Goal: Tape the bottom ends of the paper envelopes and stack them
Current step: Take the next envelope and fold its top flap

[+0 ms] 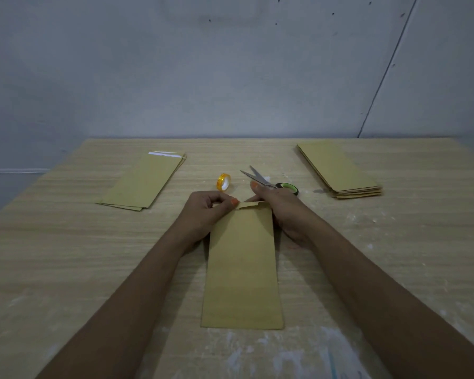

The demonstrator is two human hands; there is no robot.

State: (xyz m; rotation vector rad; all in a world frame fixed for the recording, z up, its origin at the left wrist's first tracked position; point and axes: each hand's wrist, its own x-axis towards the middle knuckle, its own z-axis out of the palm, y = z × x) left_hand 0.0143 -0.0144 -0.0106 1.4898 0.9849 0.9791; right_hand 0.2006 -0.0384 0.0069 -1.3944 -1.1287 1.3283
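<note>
A long brown paper envelope (242,266) lies lengthwise on the wooden table (66,255) in front of me. My left hand (205,214) pinches the far end of the envelope at its left corner, thumb on top. My right hand (279,212) holds the same far end from the right side, fingers on the folded flap. A small roll of clear tape with a yellow core (223,182) stands on edge just beyond my hands. Scissors (263,179) lie open beside it, partly hidden by my right hand.
A short stack of envelopes (144,181) with a taped far end lies at the back left. A thicker stack of envelopes (340,170) lies at the back right. A grey wall stands right behind the table's far edge.
</note>
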